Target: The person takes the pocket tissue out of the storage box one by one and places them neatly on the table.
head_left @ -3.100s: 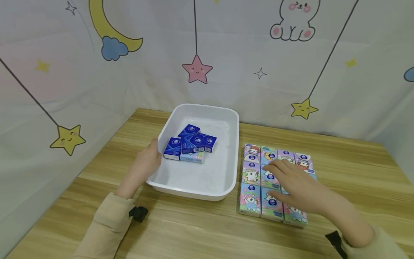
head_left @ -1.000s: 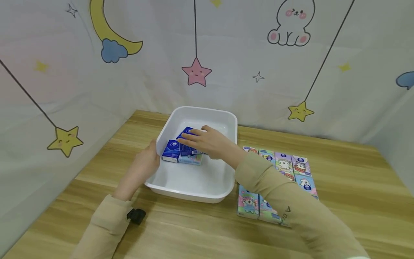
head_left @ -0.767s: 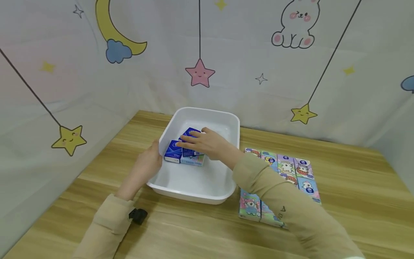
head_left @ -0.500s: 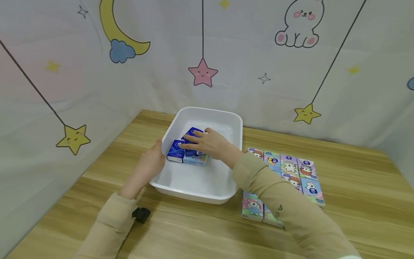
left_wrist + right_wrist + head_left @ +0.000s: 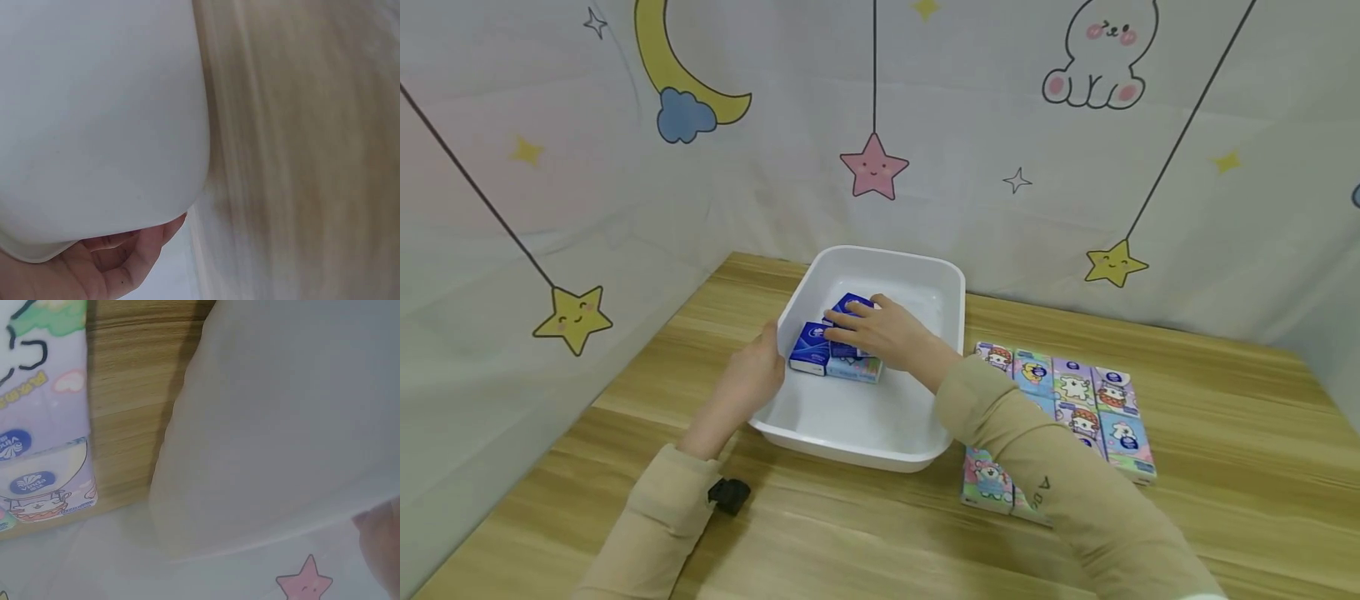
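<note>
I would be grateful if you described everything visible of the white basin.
The white basin is a rounded rectangle, smooth and plastic-looking, with sloping walls and an outward lip. It stands upright on the wood-grain table. Blue packs and a pastel pack lie inside, toward its left wall. The left hand grips its left rim; the right hand is inside, over the blue packs.

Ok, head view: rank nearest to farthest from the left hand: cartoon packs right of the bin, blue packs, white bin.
From the left hand:
1. White bin: touching, gripped at its left rim.
2. Blue packs: inside, toward the bin's left side.
3. Cartoon packs: outside the bin, to its right.
</note>
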### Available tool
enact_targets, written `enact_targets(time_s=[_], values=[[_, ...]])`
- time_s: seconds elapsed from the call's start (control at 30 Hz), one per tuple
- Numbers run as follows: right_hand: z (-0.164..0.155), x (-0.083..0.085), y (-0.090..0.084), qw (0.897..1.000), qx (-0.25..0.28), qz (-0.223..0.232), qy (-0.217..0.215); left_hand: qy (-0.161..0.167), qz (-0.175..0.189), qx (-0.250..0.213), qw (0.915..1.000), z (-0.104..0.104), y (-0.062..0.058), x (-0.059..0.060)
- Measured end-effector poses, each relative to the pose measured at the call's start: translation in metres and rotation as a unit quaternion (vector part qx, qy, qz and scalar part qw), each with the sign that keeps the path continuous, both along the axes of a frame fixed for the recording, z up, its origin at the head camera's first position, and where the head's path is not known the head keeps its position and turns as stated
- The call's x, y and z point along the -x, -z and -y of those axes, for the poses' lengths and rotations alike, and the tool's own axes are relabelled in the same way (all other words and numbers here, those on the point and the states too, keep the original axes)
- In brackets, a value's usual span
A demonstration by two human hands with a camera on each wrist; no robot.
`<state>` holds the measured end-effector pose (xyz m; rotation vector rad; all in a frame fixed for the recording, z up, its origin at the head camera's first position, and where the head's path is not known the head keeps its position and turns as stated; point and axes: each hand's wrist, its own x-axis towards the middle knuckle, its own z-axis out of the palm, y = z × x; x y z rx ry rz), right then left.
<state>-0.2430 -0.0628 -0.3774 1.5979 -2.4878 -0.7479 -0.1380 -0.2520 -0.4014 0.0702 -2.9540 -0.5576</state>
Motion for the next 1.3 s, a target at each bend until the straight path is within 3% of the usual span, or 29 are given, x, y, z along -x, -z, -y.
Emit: enact_targets(time_s=[0.4,0.77,0.9,1.17,1.3], values=[[-0.004,0.001,-0.003,0.998,0.037,0.038,0.022,-0.003,-0.001,0.004,1.0,0.0,-0.001,-0.001],[-0.018,0.001,-0.007,0.995,0.091,0.042,0.006,0.004,-0.012,0.011,0.9999,-0.001,0.0,-0.001],[-0.028,-0.003,-0.009,0.991,0.121,0.05,0.003,0.004,-0.009,0.008,0.9999,-0.001,0.0,-0.002],[-0.046,-0.018,-0.015,0.98,0.168,0.107,0.009,0.003,0.001,0.002,1.0,-0.001,0.001,-0.001],[-0.052,-0.027,-0.017,0.978,0.177,0.109,0.002,-0.001,0.007,0.001,1.0,0.0,0.001,0.0]])
